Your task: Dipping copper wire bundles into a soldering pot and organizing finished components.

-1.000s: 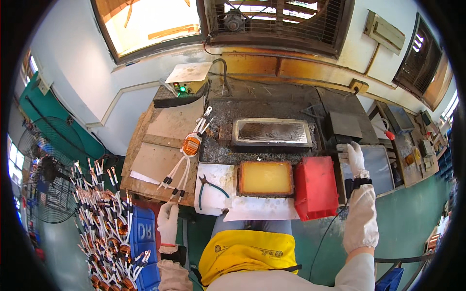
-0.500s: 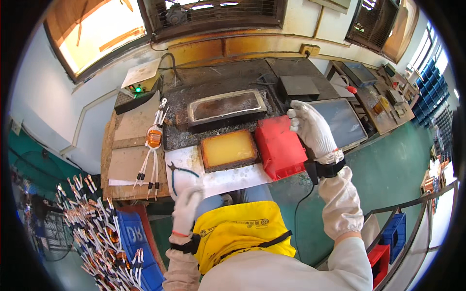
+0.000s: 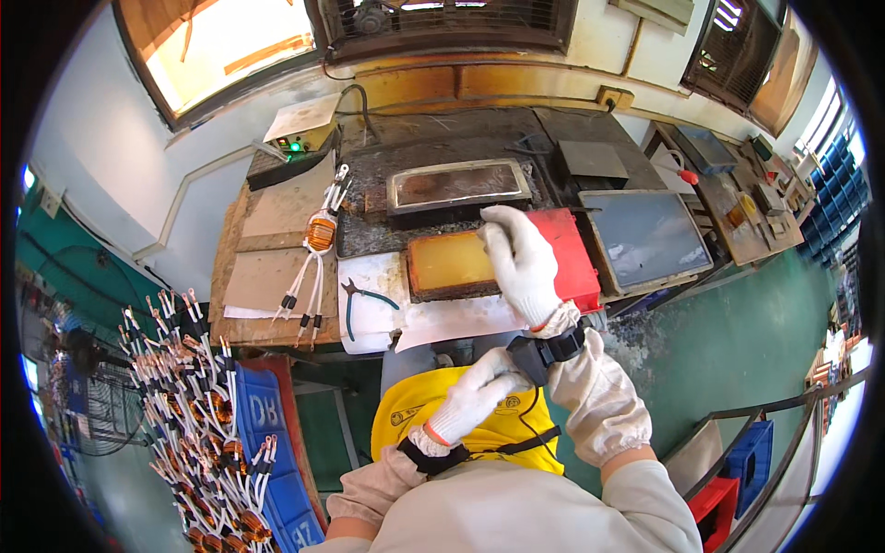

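My right hand, in a white glove, hovers over a red plastic bin and the right end of a dark tray of yellow solid. Its fingers are loosely bent and nothing shows in them. In front of my body, my gloved left hand reaches across, its fingers closed at a black wrist device strapped to my right wrist. Some fingertips are hidden by the device. Pliers with dark green handles lie on white paper. A copper-wound coil with white leads rests on the bench's left side.
A rectangular metal pot stands behind the yellow tray. Right of the bin is a grey-surfaced tray. A control box with green lights sits at the back left. Beside my left arm, a blue crate adjoins many leaded coils.
My right hand has left the red bin's right side and moved left and inward. My left hand has moved right to the right wrist. The view has shifted slightly.
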Demonstrator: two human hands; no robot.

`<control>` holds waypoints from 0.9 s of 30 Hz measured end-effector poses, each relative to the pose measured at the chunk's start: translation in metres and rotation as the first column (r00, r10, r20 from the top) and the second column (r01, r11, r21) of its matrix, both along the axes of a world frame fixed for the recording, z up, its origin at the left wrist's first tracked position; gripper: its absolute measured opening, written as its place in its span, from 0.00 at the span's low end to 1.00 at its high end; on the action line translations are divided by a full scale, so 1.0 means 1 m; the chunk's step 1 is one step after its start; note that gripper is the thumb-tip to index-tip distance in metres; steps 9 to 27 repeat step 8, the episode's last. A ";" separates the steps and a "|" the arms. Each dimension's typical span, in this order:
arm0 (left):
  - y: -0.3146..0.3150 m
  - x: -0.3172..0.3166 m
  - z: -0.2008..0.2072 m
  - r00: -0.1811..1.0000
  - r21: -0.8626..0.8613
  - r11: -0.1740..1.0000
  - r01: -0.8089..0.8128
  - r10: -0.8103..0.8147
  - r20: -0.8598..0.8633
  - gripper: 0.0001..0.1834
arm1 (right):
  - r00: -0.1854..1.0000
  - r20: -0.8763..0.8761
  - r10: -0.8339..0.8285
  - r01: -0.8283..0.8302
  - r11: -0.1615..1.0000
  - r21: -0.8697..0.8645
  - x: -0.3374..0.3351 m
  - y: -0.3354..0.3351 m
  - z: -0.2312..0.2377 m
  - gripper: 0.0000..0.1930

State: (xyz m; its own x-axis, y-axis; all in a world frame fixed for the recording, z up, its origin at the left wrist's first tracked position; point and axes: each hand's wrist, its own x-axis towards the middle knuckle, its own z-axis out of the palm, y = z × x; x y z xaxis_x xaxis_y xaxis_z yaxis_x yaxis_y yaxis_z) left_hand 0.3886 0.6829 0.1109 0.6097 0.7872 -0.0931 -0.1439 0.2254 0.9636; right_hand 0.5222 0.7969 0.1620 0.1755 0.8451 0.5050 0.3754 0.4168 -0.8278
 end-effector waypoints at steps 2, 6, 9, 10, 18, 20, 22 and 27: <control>-0.005 -0.002 0.004 1.000 0.016 1.000 -0.015 0.015 0.001 0.10 | 0.862 0.487 -0.138 0.008 0.965 0.260 0.002 -0.003 0.003 0.09; -0.002 -0.017 0.013 0.978 0.179 0.982 0.066 -0.028 -0.207 0.13 | 0.744 0.667 -0.040 -0.087 0.984 0.155 -0.004 -0.002 -0.008 0.11; 0.003 -0.030 0.014 0.946 0.295 0.948 0.123 -0.023 -0.322 0.14 | 0.871 0.491 0.037 -0.053 0.998 0.017 -0.003 -0.001 -0.019 0.14; 0.003 -0.030 0.014 0.946 0.295 0.948 0.123 -0.023 -0.322 0.14 | 0.871 0.491 0.037 -0.053 0.998 0.017 -0.003 -0.001 -0.019 0.14; 0.003 -0.030 0.014 0.946 0.295 0.948 0.123 -0.023 -0.322 0.14 | 0.871 0.491 0.037 -0.053 0.998 0.017 -0.003 -0.001 -0.019 0.14; 0.003 -0.030 0.014 0.946 0.295 0.948 0.123 -0.023 -0.322 0.14 | 0.871 0.491 0.037 -0.053 0.998 0.017 -0.003 -0.001 -0.019 0.14; 0.003 -0.030 0.014 0.946 0.295 0.948 0.123 -0.023 -0.322 0.14 | 0.871 0.491 0.037 -0.053 0.998 0.017 -0.003 -0.001 -0.019 0.14; 0.003 -0.030 0.014 0.946 0.295 0.948 0.123 -0.023 -0.322 0.14 | 0.871 0.491 0.037 -0.053 0.998 0.017 -0.003 -0.001 -0.019 0.14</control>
